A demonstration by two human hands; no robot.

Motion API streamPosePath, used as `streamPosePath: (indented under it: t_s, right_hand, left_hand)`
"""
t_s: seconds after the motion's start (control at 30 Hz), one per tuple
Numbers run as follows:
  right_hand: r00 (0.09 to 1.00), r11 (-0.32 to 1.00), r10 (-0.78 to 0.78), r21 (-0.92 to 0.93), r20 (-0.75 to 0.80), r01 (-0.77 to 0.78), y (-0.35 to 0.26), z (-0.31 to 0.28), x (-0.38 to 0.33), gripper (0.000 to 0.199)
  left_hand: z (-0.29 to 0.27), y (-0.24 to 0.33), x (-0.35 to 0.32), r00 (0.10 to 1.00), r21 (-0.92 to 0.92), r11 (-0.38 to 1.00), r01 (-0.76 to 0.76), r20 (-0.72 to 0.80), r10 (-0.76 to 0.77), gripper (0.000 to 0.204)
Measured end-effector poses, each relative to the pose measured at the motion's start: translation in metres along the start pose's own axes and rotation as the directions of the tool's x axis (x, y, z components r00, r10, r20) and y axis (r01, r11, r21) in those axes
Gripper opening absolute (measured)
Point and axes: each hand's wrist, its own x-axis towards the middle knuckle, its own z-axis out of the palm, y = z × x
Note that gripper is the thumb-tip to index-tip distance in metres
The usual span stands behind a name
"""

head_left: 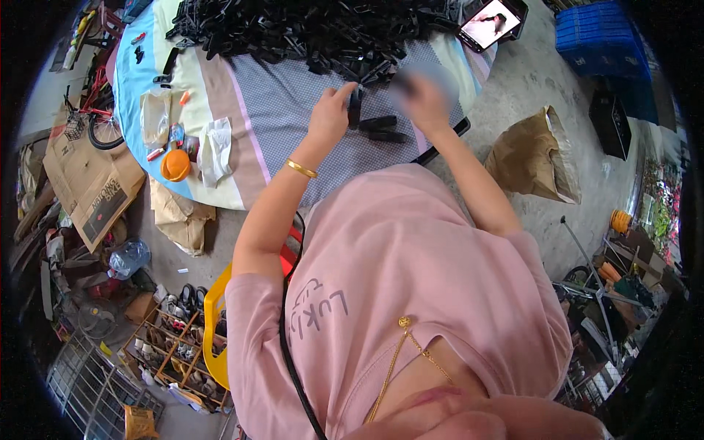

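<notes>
My left hand (331,115) is over the patterned cloth, its fingers closed at the upper part of a slim black plastic piece (355,110). To its right is my right hand (430,106), its fingers smeared by blur. A dark shape shows at those fingertips, but I cannot tell whether they grip it. Two black elongated pieces (379,122) lie on the cloth between and below the hands. Just beyond both hands spreads a large heap of black plastic pieces (308,33); their exact kind is too small to make out.
A striped cloth (271,110) covers the table. At its left are an orange cup (175,166), plastic bags (215,150) and small bottles. A lit phone (490,25) stands at the far right. A brown paper sack (539,158) is on the floor to the right.
</notes>
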Motion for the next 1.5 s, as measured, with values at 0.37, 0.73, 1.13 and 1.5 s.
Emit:
streamPosePath:
  t_s: [0.37,0.73,1.13,1.5]
  right_hand:
    - [0.979,0.978,-0.203,0.048,0.035,0.201,-0.015,-0.010,-0.020,0.028]
    - [0.934,0.928,-0.348,0.173,0.084,0.330,-0.030,-0.017,-0.015,0.025]
    - [0.833,0.858,-0.512,0.169,0.209,0.485,-0.016,-0.018,0.003,0.026]
    - [0.792,0.822,-0.569,0.199,0.221,0.534,-0.027,0.007,0.010,0.022]
  left_hand:
    - [-0.006,-0.004,0.003,0.948,0.388,0.871,-0.300,0.022,0.317,0.024]
    - [0.022,0.008,-0.009,0.979,0.073,0.982,-0.175,-0.089,0.181,0.024]
    - [0.015,0.000,-0.005,0.956,0.200,0.936,-0.290,0.009,0.294,0.017]
    - [0.015,-0.009,0.006,0.924,0.156,0.910,-0.383,0.052,0.380,0.017]
